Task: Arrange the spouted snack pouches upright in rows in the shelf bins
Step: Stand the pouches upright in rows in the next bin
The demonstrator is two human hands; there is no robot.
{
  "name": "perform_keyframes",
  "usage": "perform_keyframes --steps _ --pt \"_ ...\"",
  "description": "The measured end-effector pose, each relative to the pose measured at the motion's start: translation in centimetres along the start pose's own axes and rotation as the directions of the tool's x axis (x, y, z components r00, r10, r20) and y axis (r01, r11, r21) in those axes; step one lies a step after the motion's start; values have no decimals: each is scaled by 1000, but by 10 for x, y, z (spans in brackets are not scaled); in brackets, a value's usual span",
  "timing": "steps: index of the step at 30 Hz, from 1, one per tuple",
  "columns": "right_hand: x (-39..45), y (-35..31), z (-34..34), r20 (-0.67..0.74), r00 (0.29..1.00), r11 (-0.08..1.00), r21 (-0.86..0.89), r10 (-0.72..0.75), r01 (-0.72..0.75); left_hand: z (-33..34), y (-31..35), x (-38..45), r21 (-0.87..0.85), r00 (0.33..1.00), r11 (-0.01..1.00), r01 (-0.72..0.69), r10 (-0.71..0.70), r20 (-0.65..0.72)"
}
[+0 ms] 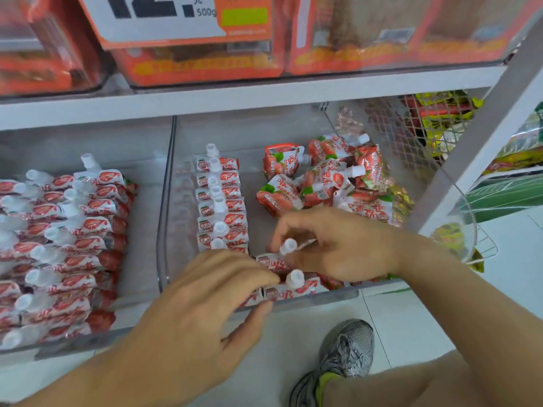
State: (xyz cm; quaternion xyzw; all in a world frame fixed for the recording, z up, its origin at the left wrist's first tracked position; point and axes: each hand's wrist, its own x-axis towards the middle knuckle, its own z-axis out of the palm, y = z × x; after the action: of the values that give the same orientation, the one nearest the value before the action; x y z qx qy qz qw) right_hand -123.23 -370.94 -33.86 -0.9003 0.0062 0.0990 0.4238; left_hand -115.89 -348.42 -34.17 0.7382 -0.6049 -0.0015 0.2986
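Note:
Red-and-white spouted pouches fill two clear shelf bins. The left bin [138, 327] holds two full upright rows [67, 239]. In the right bin [323, 298] one upright row [220, 201] runs along its left side and a loose heap of pouches [323, 180] lies at the back right. My left hand [205, 295] rests over the row's near end, fingertips touching a front pouch [293, 286]. My right hand [332, 245] curls round a second upright pouch [286, 249] just behind it, the white spout showing by the fingers.
The upper shelf carries orange bins and a large price sign [164, 16]. A wire mesh basket [426, 127] with yellow packets stands right of the bins, behind a white shelf post [482, 136]. Below lie a tiled floor and my grey shoe [346, 351].

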Motion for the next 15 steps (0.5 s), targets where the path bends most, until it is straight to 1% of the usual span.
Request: perform_keyframes --steps 1,3,6,8,10,12,13,14,15 --pt "1 1 1 0 1000 1000 -3 -2 2 -1 0 1 7 999 1000 26 -26 -21" --pt "4 2 -1 48 999 998 53 17 -19 -2 3 5 42 993 992 119 -119 2" --pt "3 4 -5 170 981 970 208 93 -128 3 7 19 65 966 971 232 -238 104" --pt "0 4 -7 188 976 965 216 105 -145 7 5 29 12 942 961 275 -271 198" --pt "-5 5 -11 123 984 980 136 132 -148 11 0 34 0 937 967 254 -246 248" --pt "-12 9 -24 -36 984 984 42 176 -174 13 -3 36 41 946 972 229 -233 228" --pt "-17 11 -33 -120 974 982 32 191 -189 14 -4 36 52 947 972 229 -235 218" --pt "-23 13 -41 -179 963 979 19 202 -202 16 -5 35 52 949 973 226 -232 214" --pt "-28 14 -47 -208 956 976 -10 209 -215 17 -5 35 46 951 974 222 -227 210"
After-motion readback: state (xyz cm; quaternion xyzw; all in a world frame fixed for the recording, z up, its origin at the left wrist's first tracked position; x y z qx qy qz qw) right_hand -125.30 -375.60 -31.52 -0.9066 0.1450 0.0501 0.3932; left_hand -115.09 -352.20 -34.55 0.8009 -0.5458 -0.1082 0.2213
